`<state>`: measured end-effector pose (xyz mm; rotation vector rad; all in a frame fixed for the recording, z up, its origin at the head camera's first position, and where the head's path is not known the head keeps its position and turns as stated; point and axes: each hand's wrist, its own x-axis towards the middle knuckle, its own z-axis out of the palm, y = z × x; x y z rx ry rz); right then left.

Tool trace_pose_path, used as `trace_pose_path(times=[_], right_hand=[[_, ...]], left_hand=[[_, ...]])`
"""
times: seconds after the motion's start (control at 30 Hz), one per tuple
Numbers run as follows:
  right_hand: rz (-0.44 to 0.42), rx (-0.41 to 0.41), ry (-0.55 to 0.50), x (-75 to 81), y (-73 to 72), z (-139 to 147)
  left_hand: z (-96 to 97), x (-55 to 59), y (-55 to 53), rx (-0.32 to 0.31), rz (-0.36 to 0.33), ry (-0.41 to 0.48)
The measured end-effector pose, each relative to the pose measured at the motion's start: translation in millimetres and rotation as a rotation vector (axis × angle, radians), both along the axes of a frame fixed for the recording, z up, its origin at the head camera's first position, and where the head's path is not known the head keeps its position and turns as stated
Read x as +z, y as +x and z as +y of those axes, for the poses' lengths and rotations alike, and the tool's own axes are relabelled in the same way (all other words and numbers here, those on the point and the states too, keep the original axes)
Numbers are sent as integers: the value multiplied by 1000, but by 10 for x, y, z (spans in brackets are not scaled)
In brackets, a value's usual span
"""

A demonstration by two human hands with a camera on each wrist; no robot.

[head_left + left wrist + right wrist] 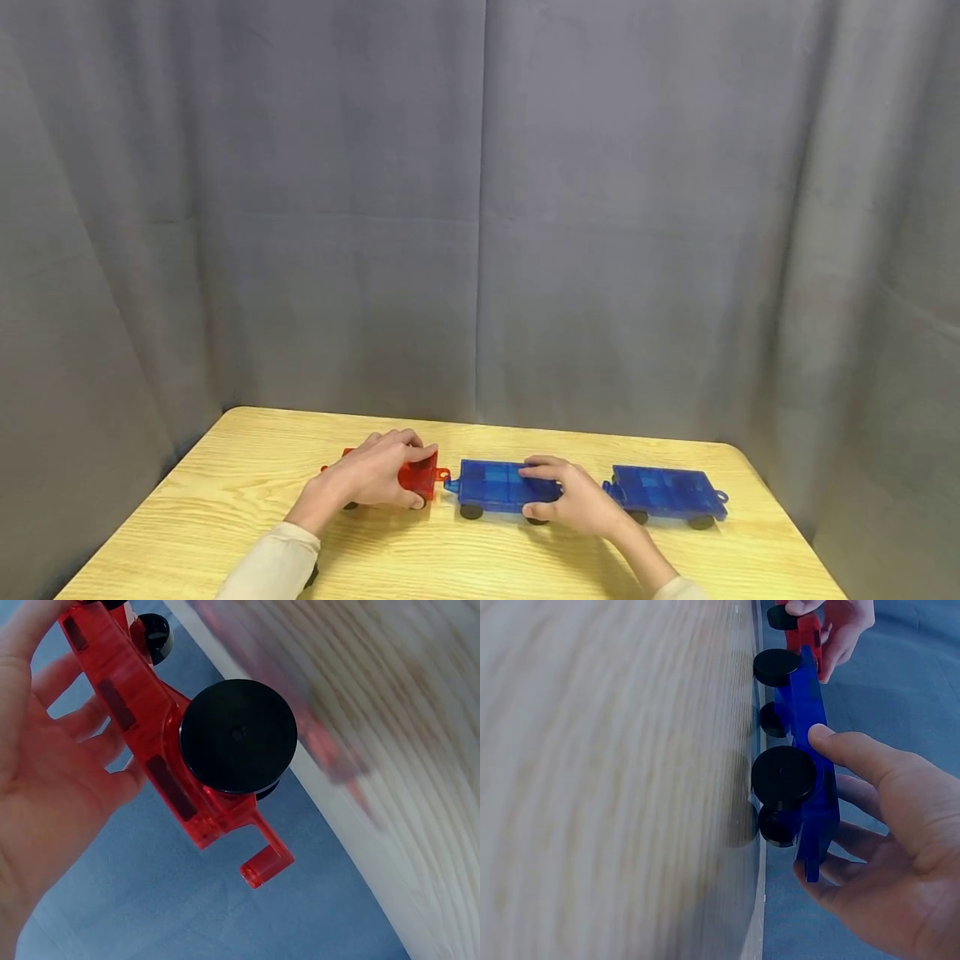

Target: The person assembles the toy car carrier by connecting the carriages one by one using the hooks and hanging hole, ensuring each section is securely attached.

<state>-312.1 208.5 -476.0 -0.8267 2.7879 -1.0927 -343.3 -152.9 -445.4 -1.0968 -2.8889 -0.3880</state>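
My left hand (375, 471) grips a red see-through toy train car (420, 477) from above, thumb on the near side and fingers over the far side. In the left wrist view the red car (135, 712) shows black wheels and a coupling arm at one end. My right hand (573, 500) holds a blue toy train car (480, 483) by its right part, with the thumb (847, 746) on its side in the right wrist view. The blue car's left hook overlaps the red car's ring (442, 474) in the head view.
A second blue train car (663, 492) stands on the wooden table (187, 533) to the right of my right hand, its hook end toward that hand. Grey curtains (360, 250) hang behind the table and on both sides.
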Motion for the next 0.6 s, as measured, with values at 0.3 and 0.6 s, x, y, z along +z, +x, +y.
trace_pose_path(times=[0.3,0.6], right_hand=[[15,4,-6,27,9,4],[1,17,-16,-9,-3,6]], left_hand=[[38,41,-6,-1,3,-22],[52,7,1,-8,-15,-32]])
